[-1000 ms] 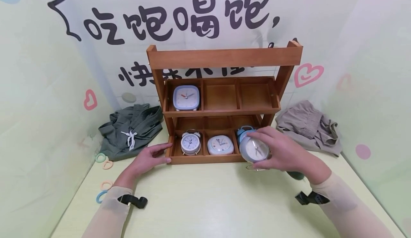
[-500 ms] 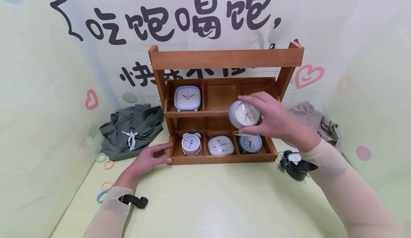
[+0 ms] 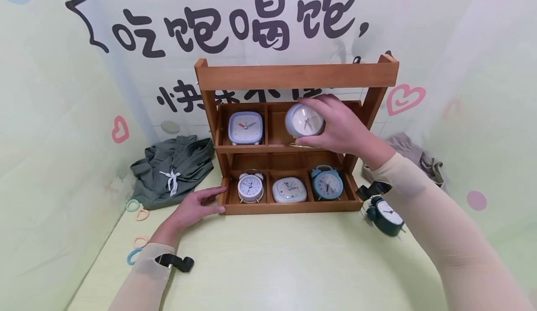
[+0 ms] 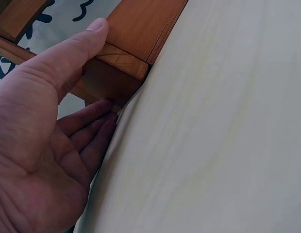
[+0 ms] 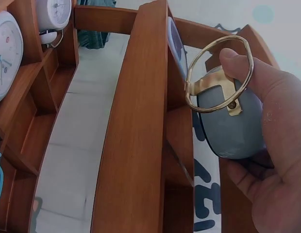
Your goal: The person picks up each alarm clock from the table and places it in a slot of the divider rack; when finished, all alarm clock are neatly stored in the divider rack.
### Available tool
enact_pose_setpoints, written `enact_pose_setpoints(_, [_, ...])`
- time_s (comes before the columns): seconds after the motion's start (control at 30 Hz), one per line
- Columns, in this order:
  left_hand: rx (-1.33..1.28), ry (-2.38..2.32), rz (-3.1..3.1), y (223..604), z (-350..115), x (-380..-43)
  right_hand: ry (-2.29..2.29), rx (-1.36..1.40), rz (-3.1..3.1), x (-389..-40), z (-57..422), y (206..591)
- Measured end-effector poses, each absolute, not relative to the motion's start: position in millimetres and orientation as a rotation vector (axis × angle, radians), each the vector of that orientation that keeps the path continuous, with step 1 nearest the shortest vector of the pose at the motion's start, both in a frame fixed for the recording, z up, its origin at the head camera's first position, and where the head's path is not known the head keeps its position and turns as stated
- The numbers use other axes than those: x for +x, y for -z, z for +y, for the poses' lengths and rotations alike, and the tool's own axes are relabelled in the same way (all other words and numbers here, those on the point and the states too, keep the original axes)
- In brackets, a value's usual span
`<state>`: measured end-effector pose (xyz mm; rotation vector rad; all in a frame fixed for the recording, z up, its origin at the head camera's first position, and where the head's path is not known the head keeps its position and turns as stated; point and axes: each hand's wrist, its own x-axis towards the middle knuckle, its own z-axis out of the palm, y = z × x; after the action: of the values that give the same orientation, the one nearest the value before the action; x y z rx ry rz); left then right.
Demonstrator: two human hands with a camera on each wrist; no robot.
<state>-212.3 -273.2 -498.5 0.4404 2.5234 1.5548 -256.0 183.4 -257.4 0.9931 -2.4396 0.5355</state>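
Observation:
In the head view, my right hand point(image 3: 339, 123) grips a round pale-blue alarm clock point(image 3: 307, 120) between thumb and fingers. The clock is in front of the upper tier's middle compartment, its white face forward. The right wrist view shows its grey-blue back and a gold ring stand point(image 5: 218, 74). My left hand point(image 3: 194, 210) touches the lower left corner of the wooden two-tier rack point(image 3: 289, 207), fingers straight; its thumb lies on the wood in the left wrist view. A square blue-rimmed clock point(image 3: 245, 127) sits in the upper left compartment.
The lower tier holds a white twin-bell clock point(image 3: 250, 188), a rounded white clock point(image 3: 289, 190) and a blue twin-bell clock point(image 3: 327, 183). A dark green clock point(image 3: 387, 216) is right of the rack. Folded grey-green point(image 3: 172, 171) and taupe clothing point(image 3: 415, 157) flank it; several hair ties point(image 3: 132, 205) lie left.
My right hand has lifted the round clock from in front of the lower right compartment, up and left to the upper middle one. The left hand stays at the rack's corner.

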Motion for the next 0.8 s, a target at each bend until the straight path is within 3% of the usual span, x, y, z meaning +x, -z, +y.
enact_pose_setpoints(0.8, [0.438, -1.566, 2.508, 497.5, -272.6, -210.7, -0.385, 0.947, -2.596, -302.3, 153.2, 270.7])
